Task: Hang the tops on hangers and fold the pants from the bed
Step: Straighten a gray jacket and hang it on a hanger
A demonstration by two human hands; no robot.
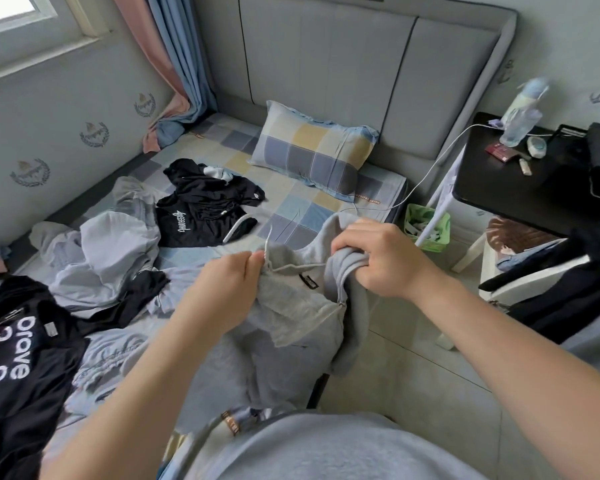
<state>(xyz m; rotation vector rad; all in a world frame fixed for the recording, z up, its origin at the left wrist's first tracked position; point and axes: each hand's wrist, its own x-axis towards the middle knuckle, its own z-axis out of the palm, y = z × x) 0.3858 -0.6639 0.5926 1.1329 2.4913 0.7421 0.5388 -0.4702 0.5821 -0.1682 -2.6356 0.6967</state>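
Observation:
I hold a grey zip hoodie up over the bed's near edge. My left hand pinches its collar by the white drawstring, and my right hand grips a bunched fold of its hood or shoulder. On the bed lie a black hoodie with white lettering, a heap of pale grey-blue garments, and a black top printed "brave" at the left edge. A white hanger peeks out from under the black hoodie.
A checked pillow leans at the headboard. A black nightstand with a bottle stands at the right, with a green basket and a white stool piled with dark clothes below it. Tiled floor lies right of the bed.

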